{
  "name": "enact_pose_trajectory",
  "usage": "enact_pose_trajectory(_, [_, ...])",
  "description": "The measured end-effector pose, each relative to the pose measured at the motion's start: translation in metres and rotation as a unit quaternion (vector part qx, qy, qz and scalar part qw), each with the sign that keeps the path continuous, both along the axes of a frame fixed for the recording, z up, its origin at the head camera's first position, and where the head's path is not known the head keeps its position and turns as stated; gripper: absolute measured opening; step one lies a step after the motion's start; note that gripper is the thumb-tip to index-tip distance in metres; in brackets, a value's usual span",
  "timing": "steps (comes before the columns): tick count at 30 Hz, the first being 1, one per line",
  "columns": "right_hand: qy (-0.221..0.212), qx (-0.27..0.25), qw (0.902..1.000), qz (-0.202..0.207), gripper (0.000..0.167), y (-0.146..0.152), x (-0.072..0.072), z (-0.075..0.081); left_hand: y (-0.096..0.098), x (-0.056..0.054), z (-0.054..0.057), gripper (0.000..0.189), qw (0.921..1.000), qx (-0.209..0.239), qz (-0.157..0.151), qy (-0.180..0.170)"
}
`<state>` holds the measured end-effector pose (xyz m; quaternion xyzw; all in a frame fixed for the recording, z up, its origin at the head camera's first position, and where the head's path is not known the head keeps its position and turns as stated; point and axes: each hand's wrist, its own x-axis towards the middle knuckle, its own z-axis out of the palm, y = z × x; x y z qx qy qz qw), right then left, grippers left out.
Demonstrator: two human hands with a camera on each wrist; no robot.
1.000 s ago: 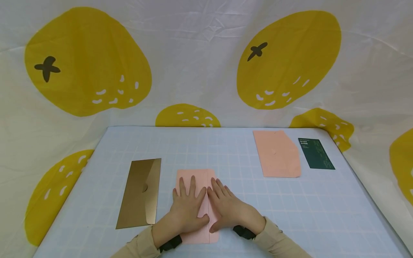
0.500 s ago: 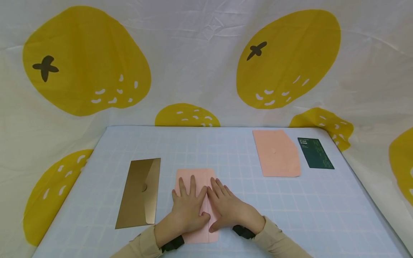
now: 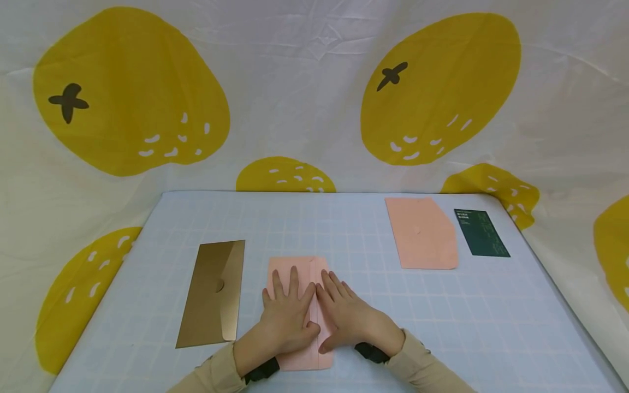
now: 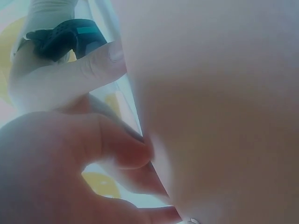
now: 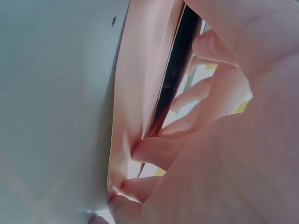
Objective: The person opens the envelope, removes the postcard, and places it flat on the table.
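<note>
Behind the hands, the scene is closed off by a white backdrop (image 3: pixel 295 82) printed with yellow fruit. Below them, a table (image 3: pixel 467 316) is covered in pale-blue check. Directly under the grip, a pink envelope (image 3: pixel 304 273) is held down: its body is covered by the left hand (image 3: pixel 290 322), fingers spread wide, its right-hand strip by the right hand (image 3: pixel 351 319), fingers straight and nearly together. A dark band is seen along that envelope's edge by the right fingers; whether contents or shadow is shown cannot be told. Left of the grip, a gold envelope (image 3: pixel 206 295) is laid, its contents hidden. Beyond, to the right, a second pink envelope (image 3: pixel 422 237) is placed, with a smaller green card (image 3: pixel 482 233) just outside it.
</note>
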<state>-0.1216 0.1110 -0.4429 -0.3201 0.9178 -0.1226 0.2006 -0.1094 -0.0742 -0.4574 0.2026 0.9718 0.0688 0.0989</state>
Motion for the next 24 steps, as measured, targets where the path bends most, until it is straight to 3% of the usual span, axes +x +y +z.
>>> enact_pose_trajectory(8, [0.002,0.002,1.0,-0.001,0.117,-0.0005,0.0001,0.0004,-0.0008,-0.0004,0.0,0.075,0.9996,0.027,0.006,0.0])
enact_pose_trajectory(18, [0.006,0.004,1.0,0.0,0.116,-0.0006,-0.0001,0.0008,-0.0021,-0.0037,-0.0031,0.068,0.9991,0.029,-0.004,0.029])
enact_pose_trajectory(24, [0.006,0.004,1.0,0.0,0.116,-0.0006,-0.0006,-0.0002,-0.0051,-0.0068,0.0,0.068,0.9989,0.047,-0.006,0.004])
